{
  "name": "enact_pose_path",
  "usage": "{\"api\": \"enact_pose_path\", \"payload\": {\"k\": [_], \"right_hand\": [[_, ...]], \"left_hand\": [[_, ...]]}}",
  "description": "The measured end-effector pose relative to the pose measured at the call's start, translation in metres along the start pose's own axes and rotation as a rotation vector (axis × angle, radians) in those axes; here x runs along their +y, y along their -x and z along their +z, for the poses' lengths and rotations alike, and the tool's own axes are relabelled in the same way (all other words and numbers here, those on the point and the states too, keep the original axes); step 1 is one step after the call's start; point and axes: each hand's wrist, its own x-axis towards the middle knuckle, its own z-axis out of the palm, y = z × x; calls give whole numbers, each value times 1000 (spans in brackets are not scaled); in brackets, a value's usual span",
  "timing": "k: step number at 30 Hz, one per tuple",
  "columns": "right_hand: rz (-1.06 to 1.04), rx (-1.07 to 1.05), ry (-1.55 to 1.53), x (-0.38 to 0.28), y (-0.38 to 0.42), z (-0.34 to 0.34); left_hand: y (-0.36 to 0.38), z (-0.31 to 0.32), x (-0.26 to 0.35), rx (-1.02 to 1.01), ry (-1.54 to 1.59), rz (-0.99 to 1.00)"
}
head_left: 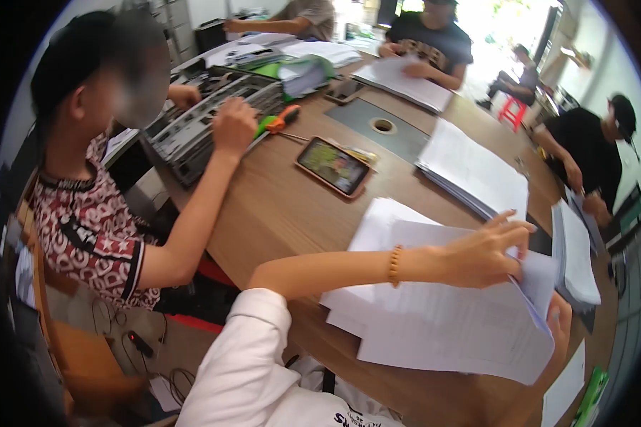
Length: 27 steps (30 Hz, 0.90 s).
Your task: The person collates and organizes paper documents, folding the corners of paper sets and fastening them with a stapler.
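Observation:
Printed paper sheets (449,320) lie at the table's near edge, their right side lifted and curled. My left hand (484,252), with a beaded bracelet on the wrist, reaches across them and pinches the curled upper corner between thumb and fingers; some other fingers stretch outward. At the right edge my right hand (559,320) grips the sheets from the side, partly hidden behind the paper. More white sheets (381,228) lie underneath, to the left. Beyond my left hand rests a thick paper stack (477,167).
A phone (332,167) lies mid-table, near an orange-and-green-handled screwdriver (283,119). At left a person (100,228) handles an opened machine (214,121). Another paper stack (575,252) stands at right, above a green object (592,398). Other people sit around the table.

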Motion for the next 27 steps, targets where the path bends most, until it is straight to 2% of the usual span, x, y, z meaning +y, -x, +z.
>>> {"api": "enact_pose_path", "payload": {"k": [1,3,6,8,10,14,15,16,19,21,22,23,24,26,27], "right_hand": [[-2,-3,8,-2,-3,2],[0,0,12,-5,-1,2],[6,26,22,-9,1,4],[2,55,19,-13,5,4],[-17,97,3,-16,14,1],[-72,238,-13,-14,29,-16],[49,343,314,-5,29,-34],[60,348,325,2,28,-42],[97,408,437,14,24,-51],[5,590,235,15,29,-53],[-42,669,132,14,30,-54],[-94,744,18,16,27,-53],[-143,816,-104,17,23,-52],[-136,836,-223,32,11,-60],[-92,800,-280,46,5,-63]], "left_hand": [[1,-1,-3,8,-39,1],[2,1,-6,-66,421,-173],[-2,0,-9,27,412,-125],[-6,-5,-10,17,390,-117],[-18,-7,-5,114,308,-178],[-36,-14,-3,24,150,-193],[-38,-15,-3,22,21,-63],[-39,-18,-3,25,-107,65],[-37,-30,-4,97,-123,131],[-28,-60,-10,276,-274,144],[-17,-78,-15,245,-546,28],[-6,-99,-21,196,-422,-236],[-2,-122,-21,379,-398,-288],[19,-117,-42,498,52,-400],[27,-119,-41,500,47,-416]]}}
